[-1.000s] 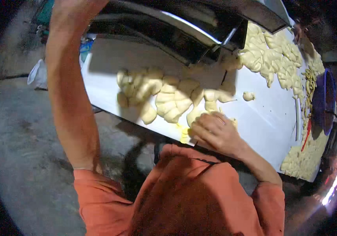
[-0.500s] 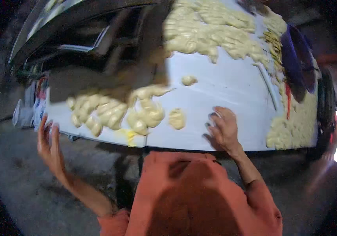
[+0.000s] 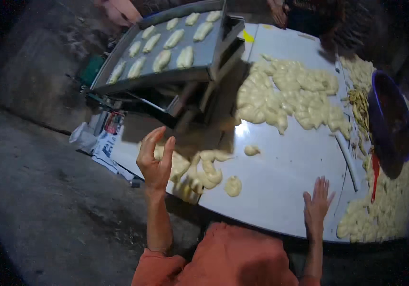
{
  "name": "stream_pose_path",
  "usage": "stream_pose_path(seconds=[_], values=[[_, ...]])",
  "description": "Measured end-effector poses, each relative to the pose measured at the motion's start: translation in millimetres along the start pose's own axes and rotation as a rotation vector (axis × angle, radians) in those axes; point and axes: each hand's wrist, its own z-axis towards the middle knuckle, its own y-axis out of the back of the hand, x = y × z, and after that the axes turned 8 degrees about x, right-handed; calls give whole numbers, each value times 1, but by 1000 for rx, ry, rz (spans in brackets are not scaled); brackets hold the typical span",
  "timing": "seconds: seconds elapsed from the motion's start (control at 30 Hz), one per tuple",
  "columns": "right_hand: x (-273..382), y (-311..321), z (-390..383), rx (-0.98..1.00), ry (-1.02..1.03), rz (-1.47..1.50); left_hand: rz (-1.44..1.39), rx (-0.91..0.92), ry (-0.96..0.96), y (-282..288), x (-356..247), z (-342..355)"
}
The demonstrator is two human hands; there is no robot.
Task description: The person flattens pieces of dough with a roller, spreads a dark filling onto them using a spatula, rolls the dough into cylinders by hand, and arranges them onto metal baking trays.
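Observation:
My left hand (image 3: 154,164) is raised over the near-left part of the white table, fingers curved and apart, holding nothing; it partly hides a cluster of pale dough pieces (image 3: 207,171). My right hand (image 3: 317,204) lies palm down on the bare white tabletop (image 3: 281,186), fingers stretched. A round dough piece (image 3: 232,186) sits between the two hands, and a smaller lump (image 3: 251,150) is above it. A large spread of shaped dough (image 3: 262,97) covers the table's far middle. More dough (image 3: 371,217) lies at the right, beside a red tool (image 3: 375,174).
A metal tray (image 3: 155,75) of several shaped dough pieces tops a rack at far left. A purple tub (image 3: 390,119), leafy-looking pale strips (image 3: 359,108) and a white rod (image 3: 346,161) are at right. People (image 3: 278,14) stand beyond the table; a white bag (image 3: 83,137) lies at left.
My view has swung, revealing the filled tray. My left hand has come down from high up to over the dough. My right hand has left the dough and moved right onto bare tabletop.

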Motion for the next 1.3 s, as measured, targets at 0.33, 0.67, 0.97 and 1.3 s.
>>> stream_pose_path(seconds=[0.33,0.67,0.97,1.3], values=[[-24,-10,-4,-86,-20,10,334,14,-367,7,90,137],[-30,-16,8,-216,-17,-82,520,-150,-722,9,94,241],[-30,-18,3,-238,-8,-49,539,-93,-665,45,120,297],[-33,-21,7,-265,0,-52,415,-57,-522,1,142,173]])
